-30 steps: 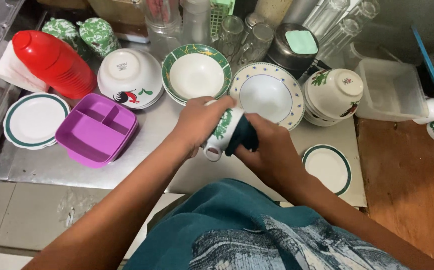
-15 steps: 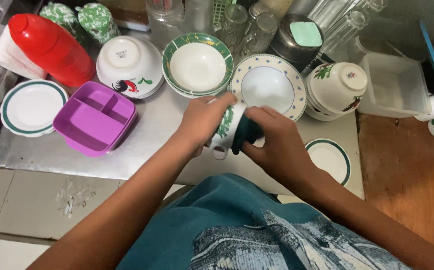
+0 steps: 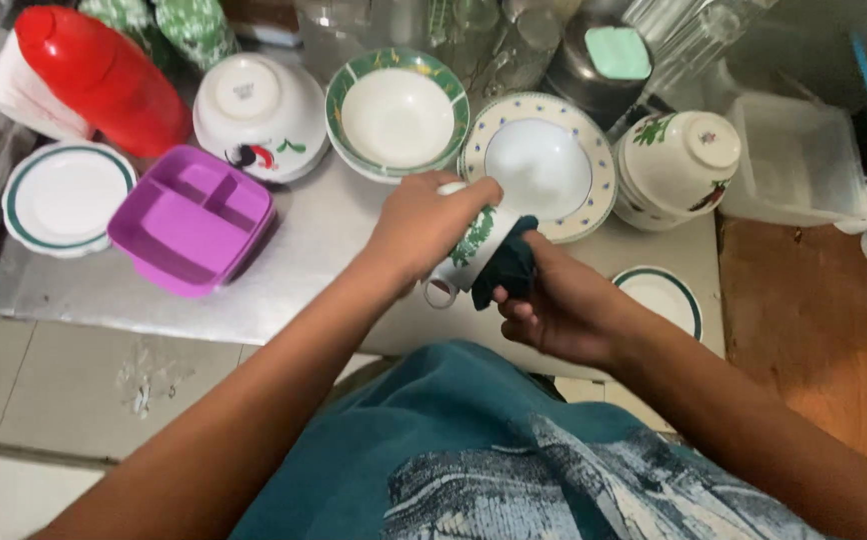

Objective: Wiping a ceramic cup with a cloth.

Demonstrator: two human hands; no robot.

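Observation:
My left hand (image 3: 422, 228) grips a white cup (image 3: 474, 243) with a green leaf pattern, tipped on its side with its handle pointing down toward me. A dark teal cloth (image 3: 510, 268) is pushed into the cup's mouth, and my right hand (image 3: 564, 308) is closed on that cloth just right of the cup. Both hands hover over the front of a metal counter (image 3: 304, 270). Behind them sit a blue-dotted plate (image 3: 539, 163) and a green-rimmed bowl (image 3: 397, 113).
A purple divided tray (image 3: 192, 217), a green-rimmed saucer (image 3: 64, 196), a red jug (image 3: 104, 78) and an upturned white bowl (image 3: 259, 115) stand at left. At right are an upturned floral bowl (image 3: 676, 165), a small saucer (image 3: 662, 297), a clear plastic box (image 3: 792, 160) and glasses behind.
The cup has tilted a little and my right hand has drawn back slightly to the right with the cloth. The view has shifted down a bit.

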